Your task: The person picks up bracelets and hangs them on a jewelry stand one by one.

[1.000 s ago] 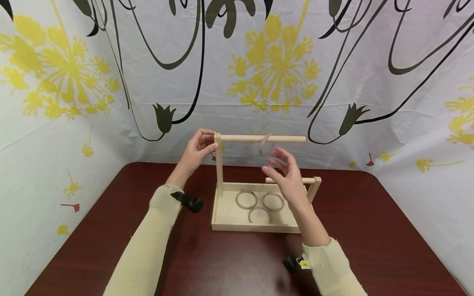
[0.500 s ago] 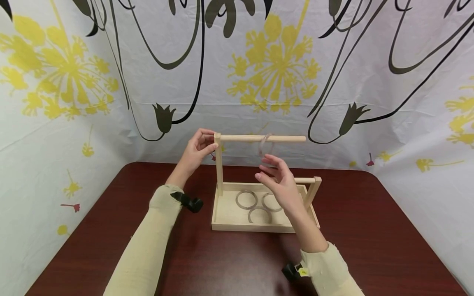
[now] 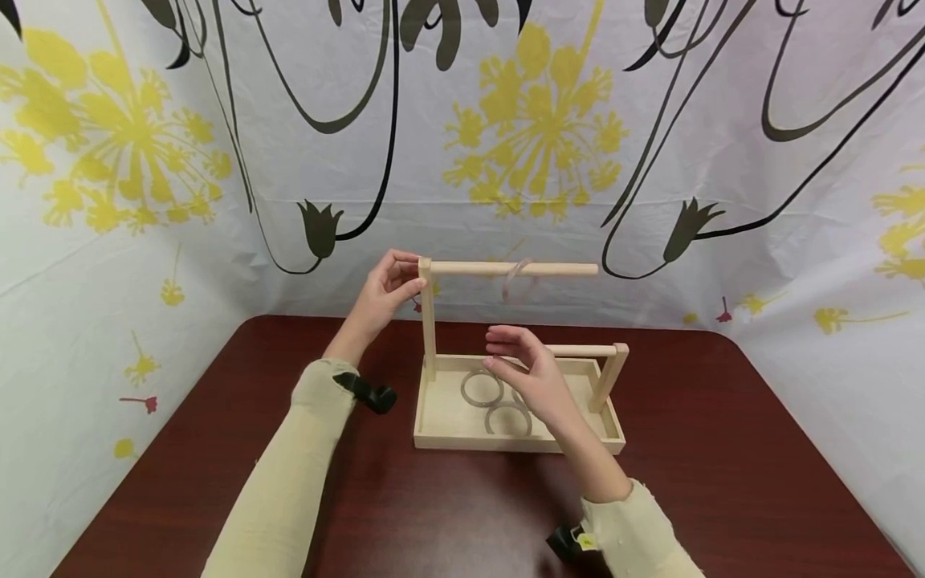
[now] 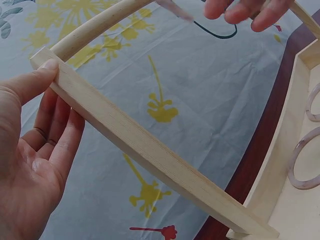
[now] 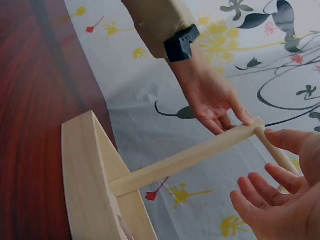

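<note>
My left hand (image 3: 379,295) grips the top of the tall post (image 3: 429,325) of a wooden bangle stand, thumb in front and fingers behind in the left wrist view. From that post's top runs a wooden bar (image 3: 462,268), with one pale translucent bangle (image 3: 507,286) hanging on it. My right hand (image 3: 533,376) holds nothing, its fingers spread and slightly bent above the tray (image 3: 470,443). Inside lie a left bangle (image 3: 463,391), a front bangle (image 3: 487,421) and a third, mostly hidden behind my right hand.
A shorter post (image 3: 610,377) at the tray's right end carries a lower bar (image 3: 585,351), partly covered by my right hand. The stand rests on a dark red-brown table (image 3: 376,498). Behind hangs a white cloth (image 3: 405,168) with yellow and dark plant prints.
My right hand has come down and left, from near the hanging bangle to above the tray. The left hand keeps its place on the post.
</note>
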Available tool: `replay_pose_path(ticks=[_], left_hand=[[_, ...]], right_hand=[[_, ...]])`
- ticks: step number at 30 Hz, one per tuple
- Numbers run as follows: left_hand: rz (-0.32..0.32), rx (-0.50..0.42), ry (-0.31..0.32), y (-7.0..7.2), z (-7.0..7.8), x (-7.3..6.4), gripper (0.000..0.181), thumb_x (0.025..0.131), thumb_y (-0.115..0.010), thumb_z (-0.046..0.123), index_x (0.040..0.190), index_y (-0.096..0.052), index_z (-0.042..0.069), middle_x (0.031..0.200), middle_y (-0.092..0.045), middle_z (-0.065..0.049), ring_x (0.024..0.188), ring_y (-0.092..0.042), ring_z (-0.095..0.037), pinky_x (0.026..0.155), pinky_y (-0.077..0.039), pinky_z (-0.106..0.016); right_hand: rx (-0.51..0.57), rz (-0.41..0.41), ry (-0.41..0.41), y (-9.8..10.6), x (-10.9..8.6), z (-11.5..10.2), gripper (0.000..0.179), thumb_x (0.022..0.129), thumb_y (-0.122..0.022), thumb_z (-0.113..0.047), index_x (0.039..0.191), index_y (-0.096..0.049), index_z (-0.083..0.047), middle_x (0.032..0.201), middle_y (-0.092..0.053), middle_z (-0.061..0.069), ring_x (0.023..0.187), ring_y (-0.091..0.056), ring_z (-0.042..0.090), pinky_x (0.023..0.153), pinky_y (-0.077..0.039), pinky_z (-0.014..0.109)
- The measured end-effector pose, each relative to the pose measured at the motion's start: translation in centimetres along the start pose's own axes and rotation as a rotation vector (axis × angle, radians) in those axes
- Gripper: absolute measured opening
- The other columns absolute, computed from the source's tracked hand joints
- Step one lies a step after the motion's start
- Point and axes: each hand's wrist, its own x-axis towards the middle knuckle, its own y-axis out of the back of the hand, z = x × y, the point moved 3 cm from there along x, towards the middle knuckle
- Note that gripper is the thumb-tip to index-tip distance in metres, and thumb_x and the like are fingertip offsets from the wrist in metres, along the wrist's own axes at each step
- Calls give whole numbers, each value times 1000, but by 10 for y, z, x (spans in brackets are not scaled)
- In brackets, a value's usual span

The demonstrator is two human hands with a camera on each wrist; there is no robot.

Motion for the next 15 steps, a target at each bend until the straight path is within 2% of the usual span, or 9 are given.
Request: replay_pose_path(ticks=[4, 9, 15], left_hand=[[-15, 10, -32, 0, 3, 3, 30, 97, -57, -3, 126, -47, -4, 105, -61, 7, 95, -62, -6, 85, -54, -24], [-15, 8, -38, -1, 3, 4, 30, 97, -58, -3, 125, -48, -4, 105, -61, 5, 96, -62, -7, 85, -53, -23], [-12, 8, -18, 1, -2, 2, 30, 98, -58, -1, 126, -47, -3, 105, -60, 5, 96, -61, -8, 84, -52, -20]], right_hand=[[-5, -44, -13, -6, 0, 4, 45, 91, -69, -3, 133, -53, 1, 136, -57, 19, 124, -58, 30, 110, -46, 48], [-59, -99, -37, -12, -1, 19, 45, 91, -70, -8, 134, -54, -2, 138, -56, 19, 129, -55, 36, 112, -43, 54], [-153, -137, -70, -15, -3, 43, 46, 92, -70, -13, 134, -54, 0, 139, -56, 20, 130, -52, 43, 111, -40, 59]])
